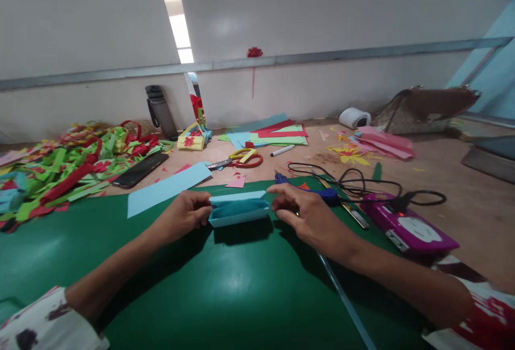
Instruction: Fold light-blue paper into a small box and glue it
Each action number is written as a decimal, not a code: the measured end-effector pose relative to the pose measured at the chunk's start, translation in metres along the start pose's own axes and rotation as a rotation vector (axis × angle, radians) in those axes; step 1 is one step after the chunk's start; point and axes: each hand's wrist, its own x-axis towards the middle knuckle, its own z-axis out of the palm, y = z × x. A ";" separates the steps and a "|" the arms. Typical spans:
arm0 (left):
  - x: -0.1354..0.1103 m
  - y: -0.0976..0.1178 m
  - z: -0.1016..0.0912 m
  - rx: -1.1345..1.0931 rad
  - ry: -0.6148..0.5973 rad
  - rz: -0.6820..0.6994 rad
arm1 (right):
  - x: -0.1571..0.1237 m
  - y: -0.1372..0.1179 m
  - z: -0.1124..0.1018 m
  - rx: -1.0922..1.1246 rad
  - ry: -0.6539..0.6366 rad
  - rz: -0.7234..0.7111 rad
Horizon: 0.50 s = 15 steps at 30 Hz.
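A small light-blue folded paper box (240,214), long and narrow with its hollow side up, is held just over the green mat (237,296). My left hand (189,211) pinches its left end between thumb and fingers. At the opposite end, the thumb and index finger of my right hand (303,210) are on either side of the corner, gripping it lightly. Behind my right hand lies a blue glue gun (328,195), partly covered by the hand. A flat light-blue paper sheet (169,188) rests beyond my left hand, near red-and-yellow-handled scissors (241,159).
Colourful paper scraps (80,165) are heaped at left beside a phone (140,170) and a bottle (161,111). A purple power strip (408,226), black cable (354,175) and cutter knife (356,216) lie right. A thin pale strip (346,299) crosses the mat.
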 end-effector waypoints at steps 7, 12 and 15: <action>-0.001 -0.003 0.000 0.059 0.013 0.013 | 0.000 0.001 0.004 -0.130 0.066 -0.069; 0.000 -0.004 0.002 0.048 0.049 -0.004 | -0.011 -0.012 -0.006 -0.100 0.217 -0.260; 0.002 -0.002 0.005 0.041 0.092 -0.018 | -0.029 -0.029 -0.016 -0.053 0.336 -0.303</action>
